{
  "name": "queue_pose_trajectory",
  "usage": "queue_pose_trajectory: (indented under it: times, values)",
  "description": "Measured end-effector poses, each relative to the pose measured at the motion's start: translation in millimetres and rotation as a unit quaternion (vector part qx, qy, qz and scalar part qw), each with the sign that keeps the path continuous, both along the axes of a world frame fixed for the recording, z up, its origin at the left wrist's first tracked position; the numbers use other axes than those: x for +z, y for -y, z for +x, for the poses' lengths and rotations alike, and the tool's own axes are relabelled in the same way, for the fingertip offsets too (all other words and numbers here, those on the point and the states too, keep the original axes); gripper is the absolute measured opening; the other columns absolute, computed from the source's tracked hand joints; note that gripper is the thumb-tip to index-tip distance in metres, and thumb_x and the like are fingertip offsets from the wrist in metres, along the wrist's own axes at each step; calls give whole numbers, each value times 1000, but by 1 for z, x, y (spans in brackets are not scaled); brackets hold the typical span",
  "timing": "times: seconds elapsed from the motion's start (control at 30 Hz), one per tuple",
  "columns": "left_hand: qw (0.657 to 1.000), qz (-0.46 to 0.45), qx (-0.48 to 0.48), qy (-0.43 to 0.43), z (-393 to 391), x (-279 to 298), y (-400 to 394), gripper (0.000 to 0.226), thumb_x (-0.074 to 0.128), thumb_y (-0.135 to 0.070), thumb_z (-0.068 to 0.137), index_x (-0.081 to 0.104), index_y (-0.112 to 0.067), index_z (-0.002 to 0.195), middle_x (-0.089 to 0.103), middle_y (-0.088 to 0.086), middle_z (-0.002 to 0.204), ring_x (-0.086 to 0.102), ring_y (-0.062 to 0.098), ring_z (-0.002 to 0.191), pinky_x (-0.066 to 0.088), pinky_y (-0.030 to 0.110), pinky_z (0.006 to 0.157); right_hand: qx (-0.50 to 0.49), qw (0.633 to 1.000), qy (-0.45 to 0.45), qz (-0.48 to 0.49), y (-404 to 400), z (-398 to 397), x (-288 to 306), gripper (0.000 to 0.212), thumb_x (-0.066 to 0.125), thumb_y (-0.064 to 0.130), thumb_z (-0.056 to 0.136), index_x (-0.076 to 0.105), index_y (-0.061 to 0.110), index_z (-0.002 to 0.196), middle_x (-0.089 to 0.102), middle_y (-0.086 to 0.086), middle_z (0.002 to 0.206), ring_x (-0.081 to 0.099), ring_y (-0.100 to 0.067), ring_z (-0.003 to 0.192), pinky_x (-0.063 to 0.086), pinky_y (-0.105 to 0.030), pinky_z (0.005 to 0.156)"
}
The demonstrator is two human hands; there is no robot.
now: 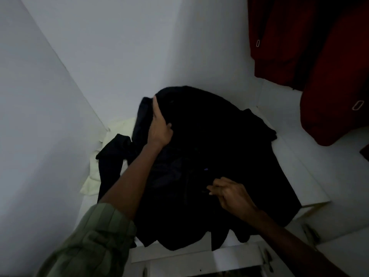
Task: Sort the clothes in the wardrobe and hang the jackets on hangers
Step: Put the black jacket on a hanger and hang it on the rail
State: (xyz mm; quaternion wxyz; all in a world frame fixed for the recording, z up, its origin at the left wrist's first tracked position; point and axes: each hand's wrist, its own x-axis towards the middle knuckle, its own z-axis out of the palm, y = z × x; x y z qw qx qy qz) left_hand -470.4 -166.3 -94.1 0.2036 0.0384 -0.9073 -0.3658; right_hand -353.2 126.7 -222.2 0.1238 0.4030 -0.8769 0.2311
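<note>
A large black jacket [215, 148] lies spread over the white wardrobe shelf [311, 176], its hem hanging over the front edge. My left hand [159, 126] rests on its upper left part, index finger stretched toward the collar, other fingers curled into the dark fabric. My right hand [229, 193] sits lower on the jacket's front, fingertips pinching the cloth. A second dark garment [113, 156] lies crumpled at the left. In the dim light the folds are hard to make out.
Cream-coloured clothes [93, 174] lie under the dark garment in the left corner. Two red garments [329, 80] hang at the upper right. White wardrobe walls [50, 126] close in at the left and back. A hinged door edge [307, 232] shows at lower right.
</note>
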Motion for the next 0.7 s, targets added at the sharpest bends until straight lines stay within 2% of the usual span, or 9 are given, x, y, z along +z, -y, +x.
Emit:
queue_pose_trajectory:
  times: [0.07,0.17,0.3,0.33,0.4,0.47,0.5,0.6,0.7]
  values:
    - [995,-60,-42,63,5,-21,10,117,63,2,86,-23,-31,159,19,16,168,48,40,136,47,48,106,9,1000,-1,-3,1,0,0,30,75,12,85,75,25,112,63,11,93,62,-13,82,53,-26,54]
    - [970,-153,-64,177,5,-42,26,112,71,-19,92,-17,-22,161,-4,13,171,17,36,155,30,57,119,11,1000,-4,-9,0,1,1,29,77,12,85,76,24,112,64,11,93,62,-13,82,54,-26,56]
    - [963,-202,-13,179,-7,-34,42,95,67,-32,95,3,-14,163,-12,17,169,16,35,155,32,53,119,2,1000,-21,-18,1,6,3,26,71,13,88,77,21,112,66,10,92,62,-12,81,54,-25,58]
    - [965,-203,5,168,-10,-27,42,86,66,-30,96,14,-13,162,-6,19,169,23,38,152,35,52,117,-2,1000,-23,-14,1,9,5,25,64,15,92,77,21,112,66,9,91,62,-13,81,54,-25,58]
    - [974,-186,29,127,-7,-11,36,61,64,-25,97,40,-10,152,27,22,162,42,41,139,41,47,111,-7,999,-36,-2,2,11,5,29,56,19,93,78,20,112,66,8,91,62,-15,80,54,-26,59]
    - [987,-147,-5,68,10,0,20,35,63,-20,96,65,-13,130,60,11,136,59,29,122,45,36,106,-19,998,-54,7,2,10,5,26,65,13,90,78,19,112,66,7,91,62,-16,79,53,-25,59]
    - [991,-123,-34,44,26,0,9,25,65,-19,95,72,-17,119,69,4,123,65,21,111,49,31,101,-20,998,-60,10,2,10,5,27,71,10,87,78,18,112,67,6,91,62,-17,79,52,-25,58]
    - [993,-45,-106,19,94,-17,-27,9,70,-25,92,78,-27,96,74,-14,92,67,3,82,54,24,81,-40,994,-100,14,3,13,5,26,68,7,87,79,15,109,69,2,90,63,-19,76,51,-25,58]
    - [989,-58,-129,-42,166,-53,-56,3,75,-26,89,77,-25,91,71,-14,93,64,5,88,49,23,83,-141,984,-75,-74,5,17,10,33,50,11,90,79,14,106,70,0,90,65,-23,77,55,-27,60]
